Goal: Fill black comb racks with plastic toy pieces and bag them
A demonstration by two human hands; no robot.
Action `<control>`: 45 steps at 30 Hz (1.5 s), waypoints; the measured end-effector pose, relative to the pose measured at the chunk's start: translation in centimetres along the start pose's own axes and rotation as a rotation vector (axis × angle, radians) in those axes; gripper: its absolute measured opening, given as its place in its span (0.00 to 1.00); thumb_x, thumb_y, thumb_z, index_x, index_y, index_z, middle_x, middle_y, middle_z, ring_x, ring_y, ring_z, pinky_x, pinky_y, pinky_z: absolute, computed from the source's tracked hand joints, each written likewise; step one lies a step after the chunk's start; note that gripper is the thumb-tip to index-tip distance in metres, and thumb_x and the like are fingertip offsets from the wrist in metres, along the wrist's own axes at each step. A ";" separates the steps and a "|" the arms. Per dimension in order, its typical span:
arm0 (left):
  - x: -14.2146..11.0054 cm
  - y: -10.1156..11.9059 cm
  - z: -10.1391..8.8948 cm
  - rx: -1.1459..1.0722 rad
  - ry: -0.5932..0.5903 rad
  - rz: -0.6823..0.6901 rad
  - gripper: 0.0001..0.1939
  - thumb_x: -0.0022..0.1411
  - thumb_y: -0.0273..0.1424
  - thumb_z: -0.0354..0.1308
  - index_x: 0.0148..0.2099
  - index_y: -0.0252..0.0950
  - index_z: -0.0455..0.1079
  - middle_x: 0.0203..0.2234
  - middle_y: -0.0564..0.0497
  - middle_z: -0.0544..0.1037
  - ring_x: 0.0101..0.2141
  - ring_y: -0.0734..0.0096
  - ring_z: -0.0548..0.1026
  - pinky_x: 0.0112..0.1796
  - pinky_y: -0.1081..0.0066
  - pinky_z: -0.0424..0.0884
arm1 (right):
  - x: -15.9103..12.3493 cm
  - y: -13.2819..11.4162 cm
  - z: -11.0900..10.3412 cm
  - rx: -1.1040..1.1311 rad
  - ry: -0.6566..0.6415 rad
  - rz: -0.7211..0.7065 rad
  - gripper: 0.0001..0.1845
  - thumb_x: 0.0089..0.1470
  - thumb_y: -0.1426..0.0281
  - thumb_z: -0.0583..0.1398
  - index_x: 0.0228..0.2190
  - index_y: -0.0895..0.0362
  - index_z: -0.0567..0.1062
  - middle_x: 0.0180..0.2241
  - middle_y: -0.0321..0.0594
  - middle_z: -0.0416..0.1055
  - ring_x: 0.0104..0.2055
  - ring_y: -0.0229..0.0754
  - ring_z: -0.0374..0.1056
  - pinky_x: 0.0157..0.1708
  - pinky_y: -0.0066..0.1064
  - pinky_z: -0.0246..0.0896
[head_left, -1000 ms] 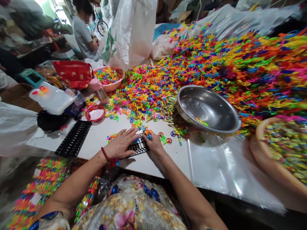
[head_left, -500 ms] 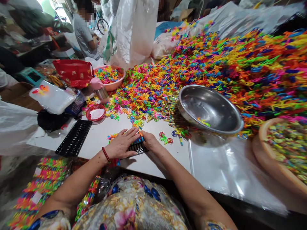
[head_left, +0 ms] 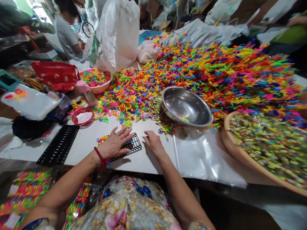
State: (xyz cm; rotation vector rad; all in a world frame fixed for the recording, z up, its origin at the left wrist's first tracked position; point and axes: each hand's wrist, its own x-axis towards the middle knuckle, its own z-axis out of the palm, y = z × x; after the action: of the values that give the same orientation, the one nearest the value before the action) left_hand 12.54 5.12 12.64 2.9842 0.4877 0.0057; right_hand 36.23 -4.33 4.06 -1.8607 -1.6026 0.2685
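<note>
My left hand [head_left: 116, 142] lies palm down with fingers spread over a black plastic grid rack [head_left: 136, 142]. Small bright plastic pieces [head_left: 102, 139] show at the rack's left end, partly covered by that hand. To the right of the rack, my right hand [head_left: 153, 142] rests low over the white tabletop with its fingers curled. A bit of red shows beside its knuckles. Whatever sits between its fingertips is hidden.
A large heap of colourful plastic pieces [head_left: 192, 68] covers the back. A steel bowl [head_left: 187, 107] and an orange tub [head_left: 227, 135] stand at right. On the left are a black perforated strip [head_left: 57, 145], a red basket [head_left: 82, 123] and a pink-topped bottle [head_left: 86, 92].
My right hand has left the rack and moved right, onto the spot where loose ring-shaped pieces lay. My left hand stays on the rack, fingers wider apart. The view has swung right.
</note>
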 end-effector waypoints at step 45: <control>-0.2 -0.4 0.0 -0.091 -0.038 0.042 0.46 0.62 0.53 0.53 0.73 0.43 0.36 0.71 0.44 0.43 0.69 0.51 0.42 0.64 0.50 0.45 | 3.0 -2.7 4.3 0.251 -0.274 -0.202 0.17 0.51 0.81 0.54 0.41 0.58 0.75 0.39 0.43 0.76 0.43 0.45 0.69 0.45 0.35 0.63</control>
State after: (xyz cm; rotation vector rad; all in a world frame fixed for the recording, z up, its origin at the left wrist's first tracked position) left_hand 12.25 5.42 12.59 2.8995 0.4097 -0.0238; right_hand 32.33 0.01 3.17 -1.5091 -1.8296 0.6255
